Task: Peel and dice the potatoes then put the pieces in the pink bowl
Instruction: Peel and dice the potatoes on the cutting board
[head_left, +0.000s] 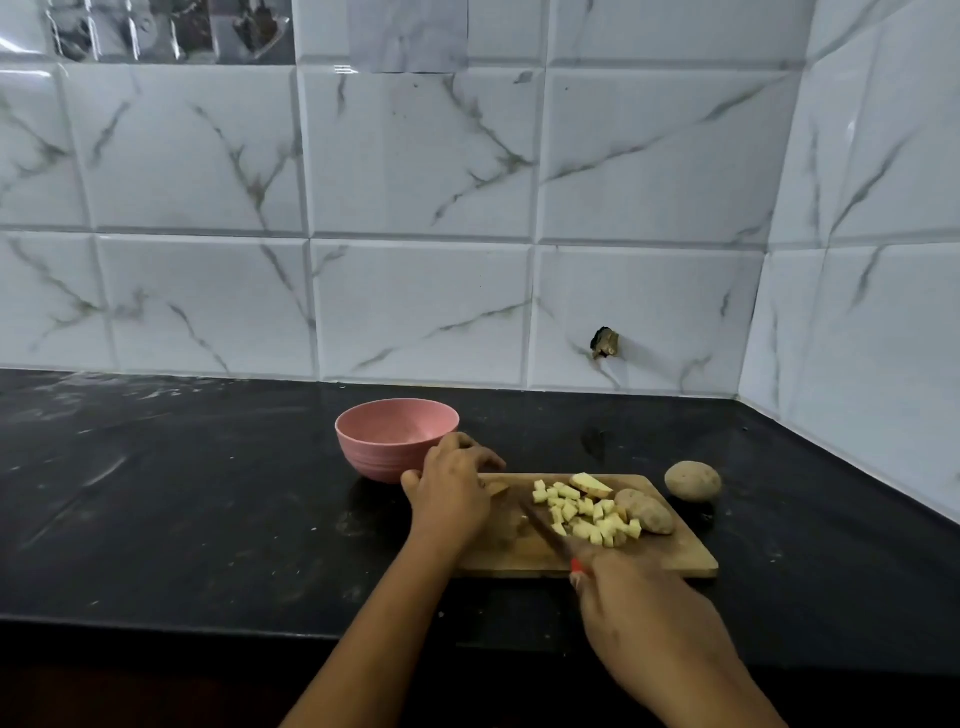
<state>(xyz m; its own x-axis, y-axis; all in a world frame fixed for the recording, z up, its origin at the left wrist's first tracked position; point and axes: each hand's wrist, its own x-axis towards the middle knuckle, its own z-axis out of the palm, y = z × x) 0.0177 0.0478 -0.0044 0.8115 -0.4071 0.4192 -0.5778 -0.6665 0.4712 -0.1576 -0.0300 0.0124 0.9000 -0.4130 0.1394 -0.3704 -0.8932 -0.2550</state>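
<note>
Counter (182, 493) lies open left of the pink bowl (384, 460); a potato (692, 480) (unpeeled) sits right of the board (680, 561).

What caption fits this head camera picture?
Right hand holds a knife beside diced potato on the board, pink bowl nearby.

Diced potato pieces (587, 512) heaped on wooden board (685, 556); unpeeled potato (693, 480) beside it; pink bowl (387, 452) upright

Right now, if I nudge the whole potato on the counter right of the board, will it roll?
Probably a little: the whole potato looks rounded and sits free on the smooth black counter. Its unpeeled skin should give a fair grip.
</note>
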